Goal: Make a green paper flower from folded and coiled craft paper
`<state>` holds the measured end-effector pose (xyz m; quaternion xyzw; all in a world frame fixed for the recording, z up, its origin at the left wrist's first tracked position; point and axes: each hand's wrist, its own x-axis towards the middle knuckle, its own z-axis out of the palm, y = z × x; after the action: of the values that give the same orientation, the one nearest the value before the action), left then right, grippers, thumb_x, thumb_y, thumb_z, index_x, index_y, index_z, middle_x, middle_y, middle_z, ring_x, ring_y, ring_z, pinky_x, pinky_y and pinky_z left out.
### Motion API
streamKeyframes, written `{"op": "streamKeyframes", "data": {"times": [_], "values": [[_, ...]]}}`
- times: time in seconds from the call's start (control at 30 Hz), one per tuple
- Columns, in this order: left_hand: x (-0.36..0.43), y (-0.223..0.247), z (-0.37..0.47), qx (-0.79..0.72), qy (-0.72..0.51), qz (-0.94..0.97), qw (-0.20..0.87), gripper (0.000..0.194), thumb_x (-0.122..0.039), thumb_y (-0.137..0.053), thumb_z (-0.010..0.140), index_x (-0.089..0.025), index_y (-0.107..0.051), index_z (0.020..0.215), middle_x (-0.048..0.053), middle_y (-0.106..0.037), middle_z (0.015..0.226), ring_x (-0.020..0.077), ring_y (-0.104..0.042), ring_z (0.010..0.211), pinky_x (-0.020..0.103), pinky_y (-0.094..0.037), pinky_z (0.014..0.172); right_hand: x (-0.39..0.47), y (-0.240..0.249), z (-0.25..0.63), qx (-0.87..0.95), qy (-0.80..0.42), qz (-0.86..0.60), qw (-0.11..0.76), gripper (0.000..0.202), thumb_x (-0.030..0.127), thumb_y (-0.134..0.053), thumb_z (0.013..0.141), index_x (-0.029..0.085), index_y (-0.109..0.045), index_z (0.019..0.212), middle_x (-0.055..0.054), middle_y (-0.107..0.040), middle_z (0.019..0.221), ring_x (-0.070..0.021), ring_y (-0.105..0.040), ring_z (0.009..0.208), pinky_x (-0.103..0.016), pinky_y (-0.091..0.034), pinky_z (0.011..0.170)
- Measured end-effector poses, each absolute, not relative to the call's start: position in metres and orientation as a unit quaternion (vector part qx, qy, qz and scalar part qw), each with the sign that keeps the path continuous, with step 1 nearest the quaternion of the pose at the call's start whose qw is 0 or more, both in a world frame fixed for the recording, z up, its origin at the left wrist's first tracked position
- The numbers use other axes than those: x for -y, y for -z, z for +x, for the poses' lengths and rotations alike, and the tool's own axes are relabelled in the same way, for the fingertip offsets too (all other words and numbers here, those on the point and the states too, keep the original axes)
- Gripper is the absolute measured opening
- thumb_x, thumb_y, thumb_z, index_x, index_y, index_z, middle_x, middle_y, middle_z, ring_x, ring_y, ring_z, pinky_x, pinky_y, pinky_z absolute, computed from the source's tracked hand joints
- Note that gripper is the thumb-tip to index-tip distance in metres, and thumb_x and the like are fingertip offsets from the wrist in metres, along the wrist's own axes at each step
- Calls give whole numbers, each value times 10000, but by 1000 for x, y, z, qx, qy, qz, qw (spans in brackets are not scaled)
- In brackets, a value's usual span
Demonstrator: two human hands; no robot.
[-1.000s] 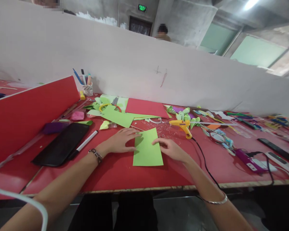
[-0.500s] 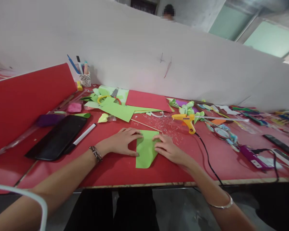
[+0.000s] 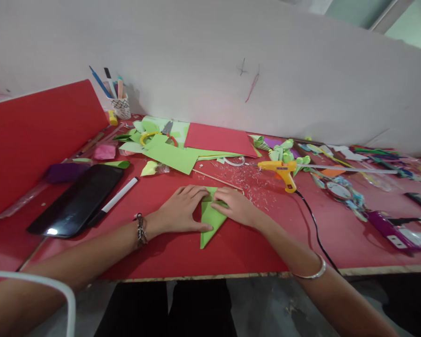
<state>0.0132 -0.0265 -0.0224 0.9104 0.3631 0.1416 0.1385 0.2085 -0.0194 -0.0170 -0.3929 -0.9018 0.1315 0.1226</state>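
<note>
A white patterned pen cup (image 3: 121, 106) stands at the back of the table against the partition, holding a blue pencil, a black-tipped pen and a few other markers upright or leaning.

On the red tabletop (image 3: 252, 243), near its front edge, lies a light green paper sheet (image 3: 210, 219) folded into a pointed, triangular shape, its tip toward the person. The left hand (image 3: 180, 209) rests flat on the paper's left side, fingers spread a little and pressed down, thumb along the lower fold. The right hand (image 3: 233, 207) lies on the paper's upper right part, fingers close together and pressing flat; neither hand grips anything.

Left of the hands a black phone (image 3: 76, 200) lies screen up, with a white marker (image 3: 116, 200) just beside it. Behind the hands are more green paper pieces (image 3: 171, 158), a red sheet (image 3: 219, 139) and scissors with yellow handles (image 3: 157, 135). To the right a yellow glue gun (image 3: 280, 169) lies on the table, its black cord running to the front edge, amid white scraps. A red board (image 3: 35, 135) stands at left, and a pale partition wall (image 3: 210, 61) closes the back.
</note>
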Motion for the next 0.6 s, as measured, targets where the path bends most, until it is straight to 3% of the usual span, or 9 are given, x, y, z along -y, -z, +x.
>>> {"op": "streamKeyframes", "data": {"times": [0.3, 0.6], "values": [[28, 22, 13, -364, -129, 913, 134, 767, -661, -487, 621, -195, -331, 1210, 72, -419, 1241, 258, -345, 1145, 398, -278, 939, 18, 21, 211, 898, -128, -395, 146, 178, 267, -398, 837, 173, -497, 724, -15, -525, 702, -125, -461, 653, -228, -338, 606], [33, 25, 11, -363, -135, 911, 141, 853, -651, -524, 597, -178, -276, 1262, 84, -402, 1265, 250, -331, 1169, 378, -257, 973, 19, 26, 209, 901, -75, -410, 123, 188, 284, -371, 854, 181, -500, 764, -27, -546, 727, -149, -480, 690, -258, -340, 631]]}}
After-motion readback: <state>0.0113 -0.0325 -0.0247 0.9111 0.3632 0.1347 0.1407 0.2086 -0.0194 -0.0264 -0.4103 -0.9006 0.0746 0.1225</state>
